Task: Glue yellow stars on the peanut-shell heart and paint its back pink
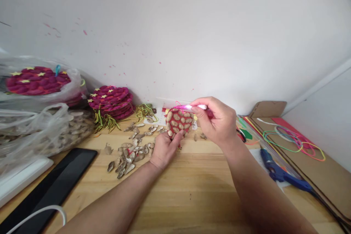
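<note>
My left hand (165, 149) is closed on the lower edge of a red round piece covered with peanut shells (179, 119), its thumb across the front. The piece is tilted up above the wooden table. In a pinch between thumb and fingers, my right hand (216, 119) has a paintbrush (201, 106) with a white handle and a magenta end. The brush tip is at the top edge of the piece; whether it touches is unclear. Most shells facing me are bare tan, over a red backing. Loose peanut shells (131, 157) lie scattered left of my left hand.
Purple-painted shell discs with yellow stars (113, 100) are stacked at the back left, beside plastic bags (41, 128). A black flat panel (55, 186) lies front left. On the right are a blue glue gun (285, 177), cardboard (315, 175) and coloured cords (296, 139). A wall (175, 36) stands behind.
</note>
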Motion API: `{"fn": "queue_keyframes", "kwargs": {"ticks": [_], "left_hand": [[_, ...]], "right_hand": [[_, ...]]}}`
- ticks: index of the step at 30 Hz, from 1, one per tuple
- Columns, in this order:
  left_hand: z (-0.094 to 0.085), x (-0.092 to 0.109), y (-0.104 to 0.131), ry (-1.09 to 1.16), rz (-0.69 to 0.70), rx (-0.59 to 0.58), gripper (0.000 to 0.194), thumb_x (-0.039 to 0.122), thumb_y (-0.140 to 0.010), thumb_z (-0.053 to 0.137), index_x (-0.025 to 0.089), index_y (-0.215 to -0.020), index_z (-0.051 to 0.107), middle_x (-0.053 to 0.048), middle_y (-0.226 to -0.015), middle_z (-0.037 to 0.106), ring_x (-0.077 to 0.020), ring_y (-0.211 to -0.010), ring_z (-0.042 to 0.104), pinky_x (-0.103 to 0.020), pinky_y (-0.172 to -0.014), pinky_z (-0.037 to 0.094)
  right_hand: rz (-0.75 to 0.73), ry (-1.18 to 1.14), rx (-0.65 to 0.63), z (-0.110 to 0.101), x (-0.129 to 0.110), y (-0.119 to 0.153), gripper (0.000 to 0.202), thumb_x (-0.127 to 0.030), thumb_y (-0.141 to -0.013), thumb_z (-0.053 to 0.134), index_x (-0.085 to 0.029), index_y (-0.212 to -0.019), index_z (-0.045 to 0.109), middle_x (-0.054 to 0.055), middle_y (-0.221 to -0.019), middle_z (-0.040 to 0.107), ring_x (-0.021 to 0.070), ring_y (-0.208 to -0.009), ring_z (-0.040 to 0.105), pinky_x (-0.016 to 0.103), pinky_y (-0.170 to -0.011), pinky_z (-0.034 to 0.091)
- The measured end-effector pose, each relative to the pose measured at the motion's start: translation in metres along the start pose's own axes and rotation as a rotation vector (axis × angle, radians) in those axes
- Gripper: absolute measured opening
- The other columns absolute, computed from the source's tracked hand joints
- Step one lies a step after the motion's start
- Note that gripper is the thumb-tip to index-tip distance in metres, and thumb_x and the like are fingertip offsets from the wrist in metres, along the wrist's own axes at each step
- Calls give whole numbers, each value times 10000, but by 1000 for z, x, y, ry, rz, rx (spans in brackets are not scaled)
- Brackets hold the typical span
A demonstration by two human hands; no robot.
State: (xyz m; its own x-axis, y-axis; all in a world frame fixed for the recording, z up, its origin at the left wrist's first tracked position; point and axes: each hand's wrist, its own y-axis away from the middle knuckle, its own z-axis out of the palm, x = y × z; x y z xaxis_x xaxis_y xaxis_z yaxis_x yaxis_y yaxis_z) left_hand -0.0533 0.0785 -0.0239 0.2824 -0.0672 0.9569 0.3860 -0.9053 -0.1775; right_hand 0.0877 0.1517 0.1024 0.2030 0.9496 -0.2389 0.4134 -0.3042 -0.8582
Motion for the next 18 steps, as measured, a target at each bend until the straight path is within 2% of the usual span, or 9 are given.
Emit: {"fn": "queue_keyframes", "kwargs": {"ticks": [12, 18], "left_hand": [[0, -5, -3, 20, 20, 36, 542, 596, -911, 561, 203, -541, 608, -24, -530, 600, -147, -535, 519, -281, -604, 428], [3, -9, -6, 21, 49, 72, 529, 595, -903, 588, 204, -548, 628, -32, -531, 629, -149, -523, 541, -274, -581, 438]], "right_hand": [[99, -46, 21, -3, 2, 0, 79, -226, -980, 684, -206, -937, 747, 4, -860, 808, 127, -705, 708, 255, -693, 562], [104, -86, 9, -6, -6, 2, 71, -236, -983, 684, -215, -959, 748, -1, -864, 804, 115, -673, 681, 245, -655, 548]]}}
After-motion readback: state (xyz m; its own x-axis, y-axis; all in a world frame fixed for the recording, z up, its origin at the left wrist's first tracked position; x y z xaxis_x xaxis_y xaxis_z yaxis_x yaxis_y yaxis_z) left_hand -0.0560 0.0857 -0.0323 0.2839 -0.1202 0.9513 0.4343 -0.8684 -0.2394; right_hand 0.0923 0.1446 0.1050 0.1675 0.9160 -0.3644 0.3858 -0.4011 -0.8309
